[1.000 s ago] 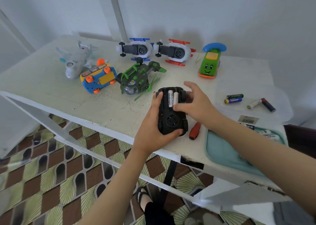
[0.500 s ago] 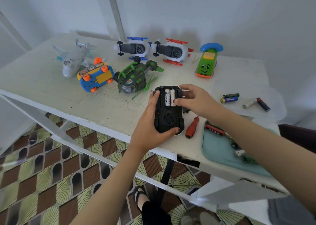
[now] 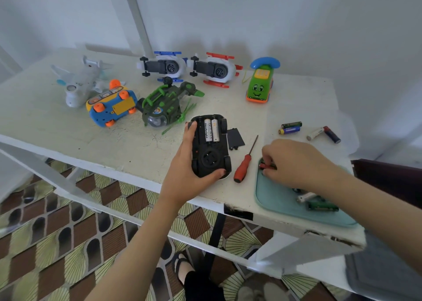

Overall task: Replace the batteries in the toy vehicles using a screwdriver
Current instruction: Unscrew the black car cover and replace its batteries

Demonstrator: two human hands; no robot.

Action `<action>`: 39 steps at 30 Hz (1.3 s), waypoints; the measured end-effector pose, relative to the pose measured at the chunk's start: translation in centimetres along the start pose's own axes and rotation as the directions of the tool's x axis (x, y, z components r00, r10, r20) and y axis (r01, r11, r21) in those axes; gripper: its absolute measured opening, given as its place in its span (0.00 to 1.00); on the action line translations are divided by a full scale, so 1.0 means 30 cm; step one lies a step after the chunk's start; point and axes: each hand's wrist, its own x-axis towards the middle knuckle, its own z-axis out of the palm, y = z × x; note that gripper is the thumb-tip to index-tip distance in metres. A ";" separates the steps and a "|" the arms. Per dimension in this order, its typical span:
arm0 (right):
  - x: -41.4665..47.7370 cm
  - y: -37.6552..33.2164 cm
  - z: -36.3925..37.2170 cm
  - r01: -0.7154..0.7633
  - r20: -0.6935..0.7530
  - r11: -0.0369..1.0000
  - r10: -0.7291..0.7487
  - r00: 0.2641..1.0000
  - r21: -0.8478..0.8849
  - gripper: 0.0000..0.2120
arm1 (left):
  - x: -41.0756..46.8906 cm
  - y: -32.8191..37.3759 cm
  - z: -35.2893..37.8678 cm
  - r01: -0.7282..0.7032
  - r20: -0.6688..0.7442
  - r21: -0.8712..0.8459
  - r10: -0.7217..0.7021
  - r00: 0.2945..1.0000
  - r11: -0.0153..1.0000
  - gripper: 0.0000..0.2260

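Left hand [image 3: 182, 175] wraps the upturned black toy car [image 3: 211, 161] at the table's [image 3: 68, 127] front edge, two batteries [image 3: 211, 130] seated. Right hand [image 3: 296, 163], fingers curled, pinches a red battery [image 3: 266, 166] in the teal tray [image 3: 274, 200]. Small, smooth, probably slippery: hold mid-barrel.

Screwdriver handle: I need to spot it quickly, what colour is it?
The screwdriver handle is red, clearest in the head view.

You see a black car [image 3: 210, 154] holding 2 white batteries [image 3: 211, 130], a red-handled screwdriver [image 3: 243, 168], a teal tray [image 3: 278, 200], and a white desk [image 3: 68, 127].
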 end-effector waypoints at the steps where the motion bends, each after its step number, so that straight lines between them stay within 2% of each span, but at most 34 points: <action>1: -0.005 -0.003 0.006 0.009 -0.011 1.000 -0.008 1.000 0.003 0.09 | -0.001 0.000 0.000 -0.001 0.000 0.003 0.001 1.000 1.000 0.50; 6: -0.011 -0.010 0.019 0.031 0.014 0.999 -0.030 0.999 -0.033 0.09 | -0.001 0.007 -0.003 0.009 0.001 0.008 -0.009 1.000 1.000 0.50; 10: -0.012 -0.022 0.006 0.087 -0.028 0.992 -0.089 0.996 -0.090 0.10 | -0.001 0.007 -0.002 0.012 -0.001 -0.001 -0.012 1.000 1.000 0.50; 13: -0.004 -0.028 -0.039 0.129 -0.115 0.988 -0.119 0.986 0.089 0.07 | -0.002 0.009 -0.003 0.011 0.000 -0.009 -0.011 1.000 1.000 0.50; 16: 0.026 -0.039 -0.080 0.243 -0.252 0.904 -0.159 0.955 0.351 0.08 | -0.001 0.008 -0.003 0.009 0.000 -0.012 -0.009 1.000 1.000 0.50; 21: 0.106 -0.093 -0.115 0.505 -0.511 0.735 -0.250 0.822 0.453 0.05 | -0.001 0.008 -0.002 0.015 -0.005 -0.012 -0.015 1.000 1.000 0.50; 24: 0.163 -0.125 -0.097 0.581 -0.558 0.732 -0.332 0.761 0.356 0.05 | -0.003 0.008 -0.001 0.014 -0.013 -0.008 -0.014 1.000 1.000 0.50; 27: 0.211 -0.146 -0.062 0.596 -0.607 0.775 -0.376 0.700 0.207 0.07 | -0.002 0.008 0.000 0.017 -0.021 0.007 -0.017 1.000 1.000 0.50; 32: 0.258 -0.155 -0.016 0.613 -0.655 0.790 -0.451 0.607 0.024 0.07 | -0.001 0.006 0.001 0.008 -0.036 0.019 -0.007 0.999 1.000 0.50; 37: 0.275 -0.147 0.028 0.638 -0.635 0.764 -0.539 0.554 -0.092 0.09 | -0.001 0.005 0.000 0.015 -0.038 0.026 -0.014 0.999 1.000 0.50; 39: 0.278 -0.142 0.037 0.634 -0.649 0.768 -0.527 0.549 -0.087 0.10 | -0.002 0.005 -0.001 0.007 -0.032 0.018 -0.006 0.999 1.000 0.50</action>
